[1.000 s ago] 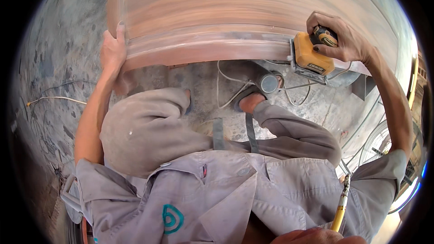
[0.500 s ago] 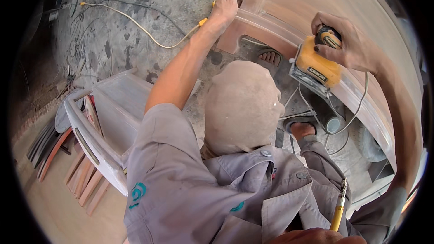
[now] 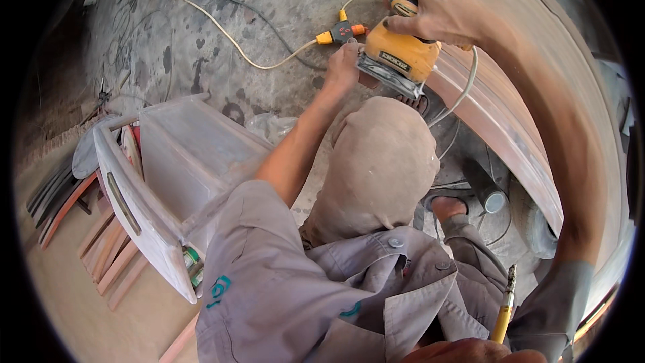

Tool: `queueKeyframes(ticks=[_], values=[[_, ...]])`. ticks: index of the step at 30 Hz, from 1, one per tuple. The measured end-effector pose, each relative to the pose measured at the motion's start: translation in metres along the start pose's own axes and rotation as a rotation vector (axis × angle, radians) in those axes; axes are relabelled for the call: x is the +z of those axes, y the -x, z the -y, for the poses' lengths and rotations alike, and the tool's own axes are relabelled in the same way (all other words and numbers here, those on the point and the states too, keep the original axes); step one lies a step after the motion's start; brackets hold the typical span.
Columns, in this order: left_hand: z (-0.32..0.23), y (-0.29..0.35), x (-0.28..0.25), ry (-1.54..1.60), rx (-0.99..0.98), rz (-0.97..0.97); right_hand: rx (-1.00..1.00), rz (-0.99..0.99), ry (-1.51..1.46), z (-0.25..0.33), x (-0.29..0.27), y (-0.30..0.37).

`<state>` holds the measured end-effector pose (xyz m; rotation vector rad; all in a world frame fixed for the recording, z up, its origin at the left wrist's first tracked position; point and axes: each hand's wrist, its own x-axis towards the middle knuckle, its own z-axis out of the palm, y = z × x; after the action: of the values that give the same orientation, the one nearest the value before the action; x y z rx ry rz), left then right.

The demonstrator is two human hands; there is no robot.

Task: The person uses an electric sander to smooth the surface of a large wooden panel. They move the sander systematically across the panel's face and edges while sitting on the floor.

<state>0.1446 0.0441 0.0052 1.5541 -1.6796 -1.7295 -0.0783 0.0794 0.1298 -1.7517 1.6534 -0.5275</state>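
My right hand (image 3: 430,12) is wrapped around the top of a yellow and black electric sander (image 3: 402,54). The sander's flat pad is tilted over the near end of a curved wooden furniture panel (image 3: 480,104), close to my left hand. Around the panel's end corner, partly behind the sander, my left hand (image 3: 343,67) is closed with its thumb up; some of its fingers are hidden. A pale power cord (image 3: 468,84) hangs from the sander beside my right wrist.
An orange and black plug splitter (image 3: 342,31) lies on the stained concrete floor with cords running left. A whitish wooden drawer-like piece (image 3: 195,154) stands at left, with several curved wooden strips (image 3: 111,255) beyond it. A dark tube (image 3: 485,188) lies under the panel.
The sander has moved left and away from me in my right hand, up to the panel's end. My left hand has come nearer and lower, and the panel has shifted. The plug splitter now shows.
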Motion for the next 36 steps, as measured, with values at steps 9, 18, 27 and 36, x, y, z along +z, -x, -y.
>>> queueKeyframes(ticks=[9,18,27,36], values=[[0.04,-0.041,0.001,-0.479,0.179,-0.073,0.258,-0.003,-0.05,-0.065,-0.03,0.181],[0.005,-0.073,0.026,-0.746,0.544,-0.13,0.694,-0.063,-0.007,-0.12,-0.062,0.407],[-0.018,-0.07,0.059,-0.925,0.437,-0.158,0.949,-0.114,0.035,-0.176,-0.082,0.584],[-0.02,-0.071,0.062,-0.884,0.439,-0.137,1.213,-0.291,0.106,-0.219,-0.089,0.721]])
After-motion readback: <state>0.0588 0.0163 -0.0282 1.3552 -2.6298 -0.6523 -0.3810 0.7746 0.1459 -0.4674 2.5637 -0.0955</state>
